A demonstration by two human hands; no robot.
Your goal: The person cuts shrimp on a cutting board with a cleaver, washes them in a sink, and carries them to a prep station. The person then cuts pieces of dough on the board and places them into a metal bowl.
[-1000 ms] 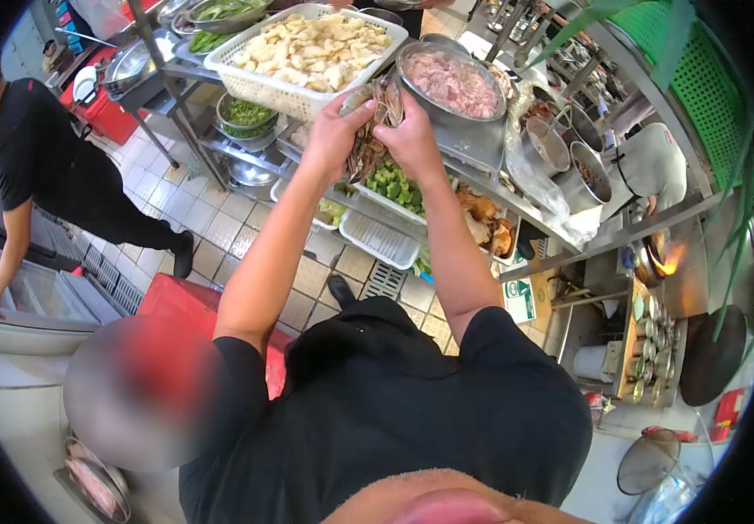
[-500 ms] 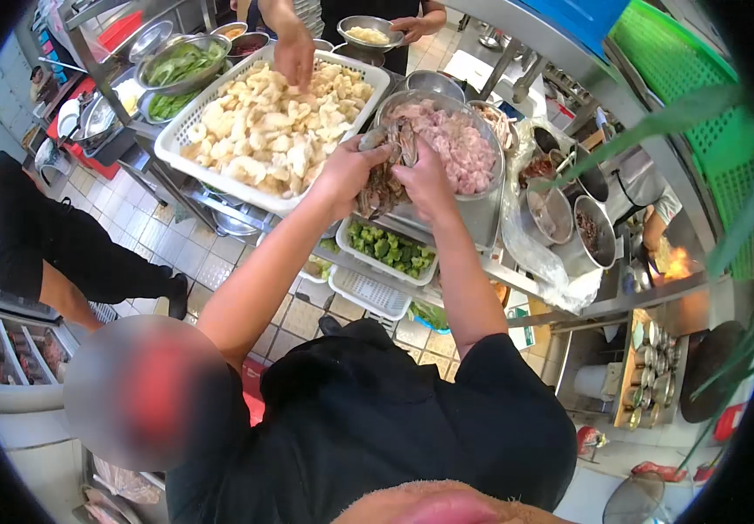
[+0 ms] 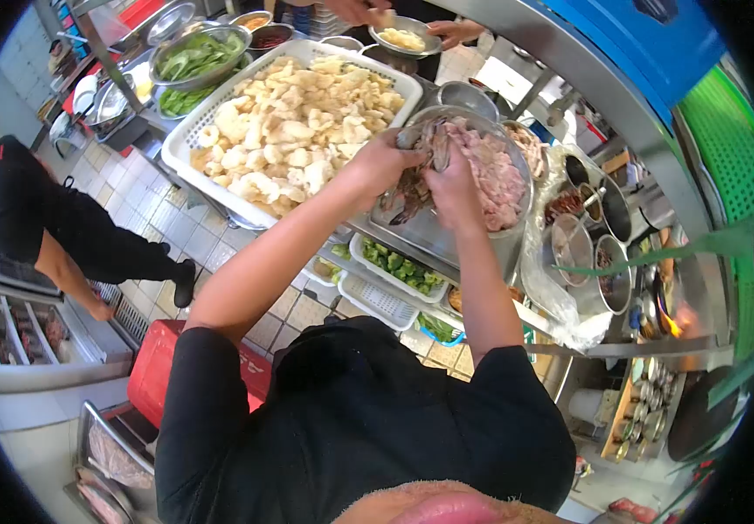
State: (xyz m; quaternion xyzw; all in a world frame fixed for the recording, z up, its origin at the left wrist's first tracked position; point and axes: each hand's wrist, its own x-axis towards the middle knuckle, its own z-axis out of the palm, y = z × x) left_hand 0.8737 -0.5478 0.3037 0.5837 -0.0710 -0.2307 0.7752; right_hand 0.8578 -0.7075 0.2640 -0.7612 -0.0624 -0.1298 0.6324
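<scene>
A bunch of raw, grey-brown prawns [image 3: 414, 185] is gripped between my two hands, over a metal tray [image 3: 434, 234]. My left hand [image 3: 379, 170] is closed round the bunch from the left side. From the right, my right hand [image 3: 454, 190] is closed on it too, thumb upward. Just beyond my right hand sits a metal bowl of pale pink raw meat pieces [image 3: 498, 183]. To the left stands a large white basket [image 3: 186, 170] heaped with pale yellow, battered-looking pieces [image 3: 298, 122].
Across the counter, a co-worker's hand [image 3: 457, 33] holds a small metal bowl [image 3: 425, 44]. Broccoli [image 3: 394, 264] fills a tray on the lower shelf. Metal pots [image 3: 611, 271] and a flame [image 3: 672, 327] are at right. A person in black [image 3: 32, 210] stands left, near a red bin [image 3: 154, 371].
The co-worker's hand has left the basket and is now at the small bowl. A blurred shape at lower left has gone, showing the red bin. My hands still grip the prawns.
</scene>
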